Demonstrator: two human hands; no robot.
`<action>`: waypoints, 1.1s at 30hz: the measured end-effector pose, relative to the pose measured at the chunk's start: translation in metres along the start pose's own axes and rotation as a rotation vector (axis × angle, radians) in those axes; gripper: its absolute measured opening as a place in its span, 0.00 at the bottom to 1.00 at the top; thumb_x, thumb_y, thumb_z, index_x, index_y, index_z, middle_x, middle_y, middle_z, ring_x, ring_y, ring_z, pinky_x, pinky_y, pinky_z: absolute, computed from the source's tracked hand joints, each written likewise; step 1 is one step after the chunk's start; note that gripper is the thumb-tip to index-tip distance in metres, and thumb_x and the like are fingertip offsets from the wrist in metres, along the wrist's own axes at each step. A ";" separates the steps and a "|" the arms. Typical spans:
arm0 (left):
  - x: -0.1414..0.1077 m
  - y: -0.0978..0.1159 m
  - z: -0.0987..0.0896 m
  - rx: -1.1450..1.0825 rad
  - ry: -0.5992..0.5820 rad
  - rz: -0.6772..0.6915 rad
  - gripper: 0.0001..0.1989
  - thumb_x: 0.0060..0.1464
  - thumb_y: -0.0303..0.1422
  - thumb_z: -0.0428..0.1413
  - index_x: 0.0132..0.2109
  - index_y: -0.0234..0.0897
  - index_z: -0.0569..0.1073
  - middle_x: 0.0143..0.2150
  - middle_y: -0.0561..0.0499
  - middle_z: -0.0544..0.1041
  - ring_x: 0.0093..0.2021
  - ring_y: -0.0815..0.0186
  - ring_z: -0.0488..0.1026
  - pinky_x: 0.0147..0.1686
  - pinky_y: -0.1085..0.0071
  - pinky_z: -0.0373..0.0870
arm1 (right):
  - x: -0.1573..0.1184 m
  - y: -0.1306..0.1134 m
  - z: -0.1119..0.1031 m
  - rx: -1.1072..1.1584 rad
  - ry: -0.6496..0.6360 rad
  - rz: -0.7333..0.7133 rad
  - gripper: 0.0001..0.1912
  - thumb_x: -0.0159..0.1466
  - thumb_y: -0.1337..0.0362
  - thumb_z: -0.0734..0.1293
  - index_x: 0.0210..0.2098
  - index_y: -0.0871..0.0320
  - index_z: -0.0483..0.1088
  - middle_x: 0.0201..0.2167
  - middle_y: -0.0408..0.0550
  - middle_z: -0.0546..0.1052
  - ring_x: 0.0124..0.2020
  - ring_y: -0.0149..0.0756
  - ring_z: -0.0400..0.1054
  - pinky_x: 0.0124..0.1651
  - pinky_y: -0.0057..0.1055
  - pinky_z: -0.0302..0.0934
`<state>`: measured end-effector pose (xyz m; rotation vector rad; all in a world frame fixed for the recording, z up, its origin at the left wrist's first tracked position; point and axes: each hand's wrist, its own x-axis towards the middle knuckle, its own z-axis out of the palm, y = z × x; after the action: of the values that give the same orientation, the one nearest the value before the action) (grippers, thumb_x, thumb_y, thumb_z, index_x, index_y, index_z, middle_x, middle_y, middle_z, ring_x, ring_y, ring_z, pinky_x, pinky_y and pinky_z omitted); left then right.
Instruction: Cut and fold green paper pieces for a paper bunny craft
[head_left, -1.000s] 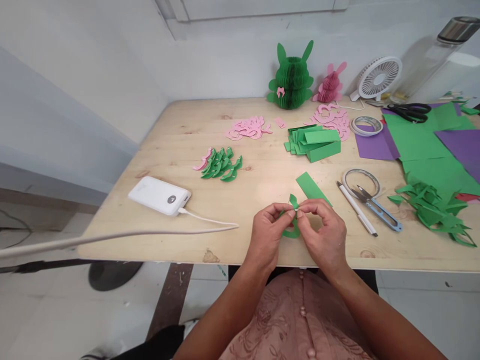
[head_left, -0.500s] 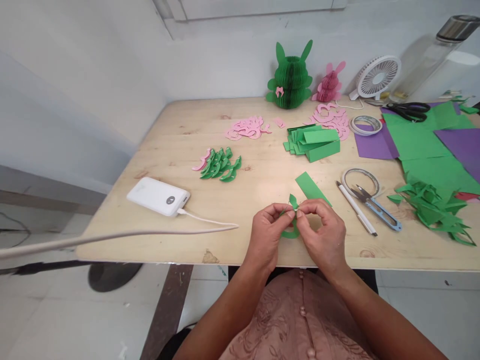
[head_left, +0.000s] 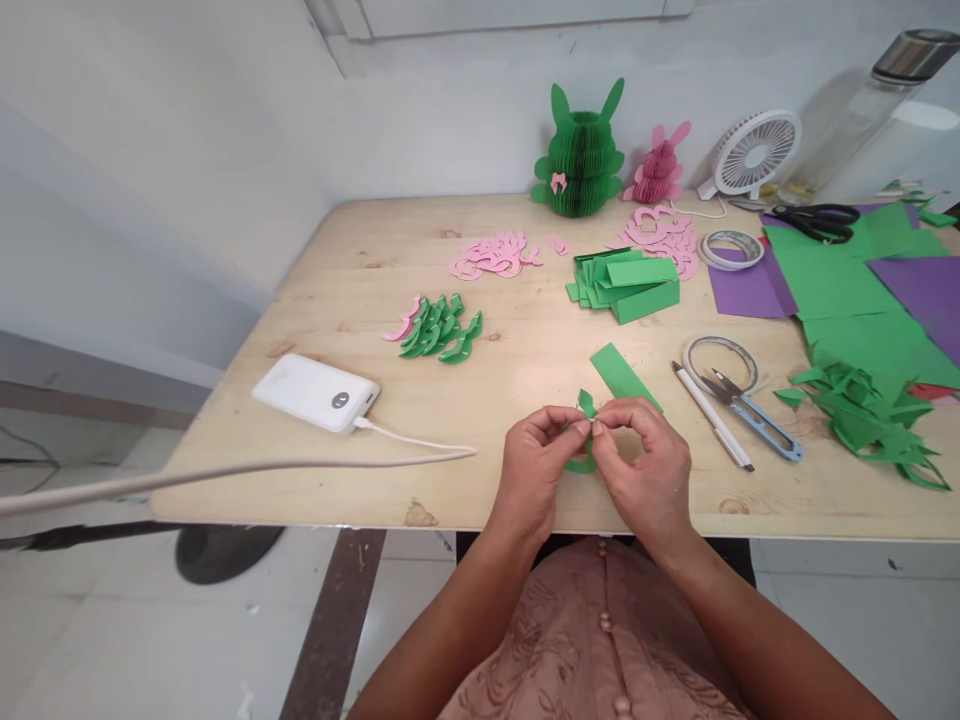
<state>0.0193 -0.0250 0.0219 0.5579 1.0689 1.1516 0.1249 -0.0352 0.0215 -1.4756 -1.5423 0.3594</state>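
Fingers of my left hand [head_left: 534, 470] are pinched on a small green paper cutout [head_left: 586, 403]. From the other side, my right hand [head_left: 649, 470] pinches at the same spot, where a tiny white bit shows between the fingertips; its kind is too small to tell. A pointed tip of the cutout sticks up above the fingers, and a curved part shows below them. Just behind my right hand lies a flat green paper strip [head_left: 621, 374]. A white pen [head_left: 712, 416] and blue thread snips [head_left: 757, 415] lie to the right.
Behind are curled green pieces [head_left: 439, 328], folded green strips [head_left: 626, 285] and pink cutouts [head_left: 495, 256]. A white power bank [head_left: 315, 392] with a cable lies left. Tape rolls [head_left: 731, 250], black scissors [head_left: 817, 222] and green scraps [head_left: 862, 410] are at right. Paper rabbits [head_left: 585, 160] stand by the wall.
Almost nothing differs. Both hands keep their pinch on the green paper cutout, with only a very slight shift of the fingers.
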 end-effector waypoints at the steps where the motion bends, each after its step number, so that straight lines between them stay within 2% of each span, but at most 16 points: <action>1: 0.000 0.000 0.000 0.000 0.001 0.007 0.09 0.37 0.32 0.65 0.27 0.33 0.74 0.26 0.54 0.72 0.26 0.73 0.66 0.29 0.77 0.64 | 0.000 0.000 0.000 -0.004 -0.001 -0.005 0.04 0.57 0.69 0.63 0.27 0.54 0.65 0.29 0.44 0.74 0.33 0.36 0.69 0.41 0.36 0.63; 13: -0.002 -0.003 0.002 0.032 0.023 0.097 0.06 0.40 0.30 0.63 0.26 0.34 0.74 0.26 0.54 0.73 0.27 0.72 0.67 0.29 0.77 0.64 | 0.000 0.001 -0.001 -0.043 -0.031 -0.036 0.03 0.58 0.69 0.63 0.29 0.54 0.65 0.30 0.45 0.74 0.34 0.37 0.69 0.41 0.37 0.63; 22: -0.001 -0.004 0.003 0.093 0.091 0.163 0.04 0.41 0.29 0.61 0.27 0.34 0.73 0.26 0.55 0.73 0.28 0.72 0.68 0.32 0.76 0.66 | -0.002 0.005 -0.001 -0.126 -0.038 -0.167 0.05 0.59 0.70 0.62 0.34 0.55 0.67 0.34 0.48 0.76 0.38 0.40 0.70 0.44 0.40 0.62; 33: 0.002 -0.009 0.002 0.126 0.121 0.183 0.05 0.41 0.31 0.62 0.27 0.35 0.73 0.27 0.53 0.73 0.28 0.71 0.68 0.31 0.76 0.66 | -0.002 0.005 -0.002 -0.189 -0.067 -0.183 0.06 0.59 0.70 0.62 0.35 0.55 0.68 0.34 0.47 0.77 0.39 0.41 0.70 0.44 0.40 0.61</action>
<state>0.0248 -0.0258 0.0144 0.7035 1.2191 1.2968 0.1295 -0.0366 0.0178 -1.4630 -1.7893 0.1600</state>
